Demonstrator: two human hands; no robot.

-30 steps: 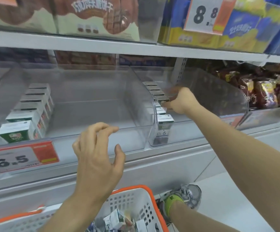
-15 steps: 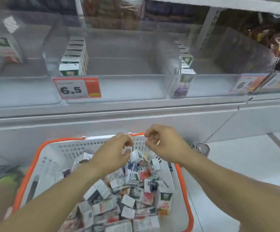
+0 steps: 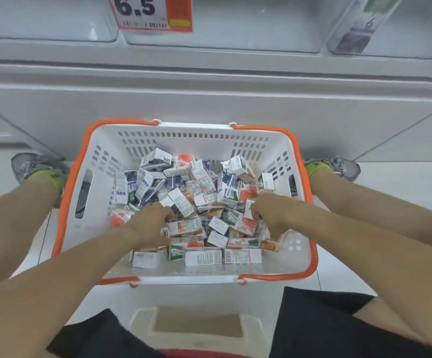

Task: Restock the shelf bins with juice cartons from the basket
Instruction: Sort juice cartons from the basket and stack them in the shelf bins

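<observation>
Down among the juice cartons point(image 3: 197, 192), both hands' fingers point(image 3: 167, 215) are buried; grip unclear.

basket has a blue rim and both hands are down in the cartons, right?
Not quite: the basket has an orange rim, not blue. The head view shows it. The left hand and right hand are indeed down in the cartons.

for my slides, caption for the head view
Both hands, left and right, dig among juice cartons in the basket.
</observation>
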